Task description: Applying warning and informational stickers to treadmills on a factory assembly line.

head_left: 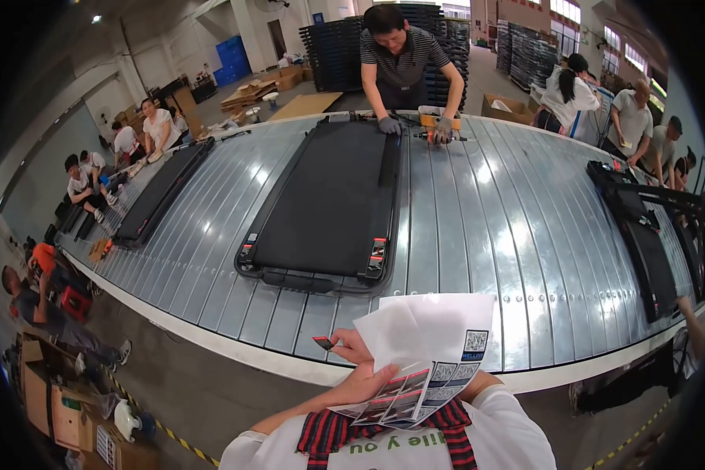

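My left hand (pixel 370 385) is closed on a bundle of printed sticker sheets (pixel 403 392), its thumb across them near my chest. These carry red-and-black pictures and square codes. A white, mostly blank sheet (pixel 427 325) rises above them. My right forearm passes behind the paper, and my right hand (pixel 353 346) shows at its left edge, pinching a small red-and-black sticker (pixel 323 342). Beyond lies a black treadmill base (pixel 321 200) on the metal slat conveyor (pixel 493 235), with similar stickers on its two near corners.
Across the conveyor, a gloved co-worker (pixel 406 66) holds a power tool (pixel 440 135) beside the treadmill base. More treadmill bases lie to the left (pixel 164 192) and right (pixel 638 243). Other people work along both ends. Cardboard boxes (pixel 63 407) stand at lower left.
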